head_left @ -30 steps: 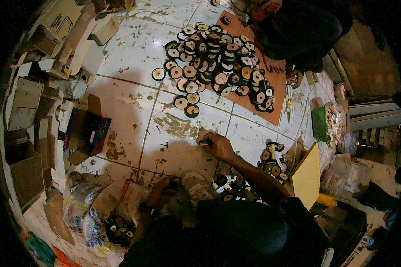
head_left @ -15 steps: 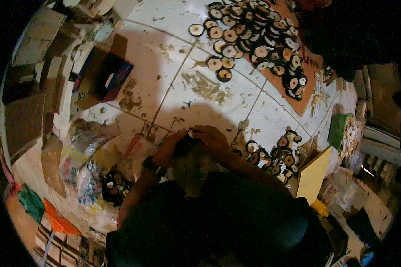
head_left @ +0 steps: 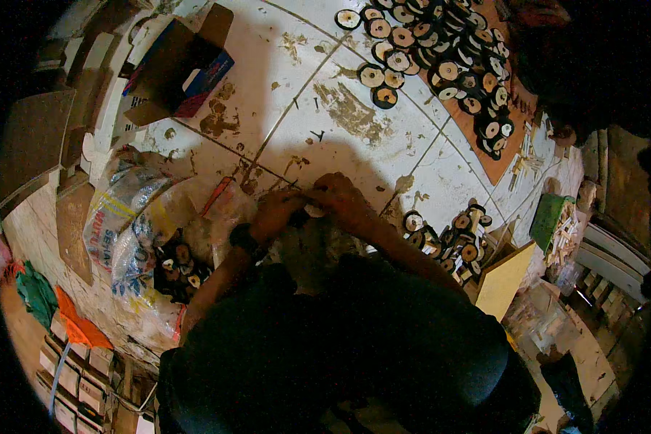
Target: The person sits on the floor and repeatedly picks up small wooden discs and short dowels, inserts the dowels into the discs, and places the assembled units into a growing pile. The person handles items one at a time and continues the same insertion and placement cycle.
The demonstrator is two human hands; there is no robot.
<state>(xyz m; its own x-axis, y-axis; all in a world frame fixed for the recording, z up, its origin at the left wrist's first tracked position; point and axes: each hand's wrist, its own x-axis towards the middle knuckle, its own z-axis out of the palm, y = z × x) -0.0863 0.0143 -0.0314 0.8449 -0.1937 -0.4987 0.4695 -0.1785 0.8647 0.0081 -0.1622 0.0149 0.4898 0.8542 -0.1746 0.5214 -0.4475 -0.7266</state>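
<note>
My left hand (head_left: 276, 213) and my right hand (head_left: 340, 202) meet close together, low over the tiled floor. Both have their fingers bent and closed. Between the fingertips shows a small pale, rounded piece (head_left: 314, 210); its kind is too dark and too covered to tell. My left wrist wears a dark band (head_left: 246, 239). To the right of my right forearm lies a heap of small black-rimmed wooden wheels joined with pale sticks (head_left: 463, 246). Beside my left forearm, an open plastic sack (head_left: 132, 231) holds more dark, round pieces (head_left: 183, 264).
Many black-rimmed wooden discs (head_left: 448, 70) spread over a brown sheet (head_left: 496, 168) at the far right. An open cardboard box (head_left: 159, 79) stands far left. A green box of pale sticks (head_left: 553, 223) and a yellowish board (head_left: 504, 281) are at right. Small dark bits (head_left: 317, 135) dot the dirty floor.
The view has shifted, so the floor things sit differently in it. My hands stay together; my right fingers have changed position over the small pale piece.
</note>
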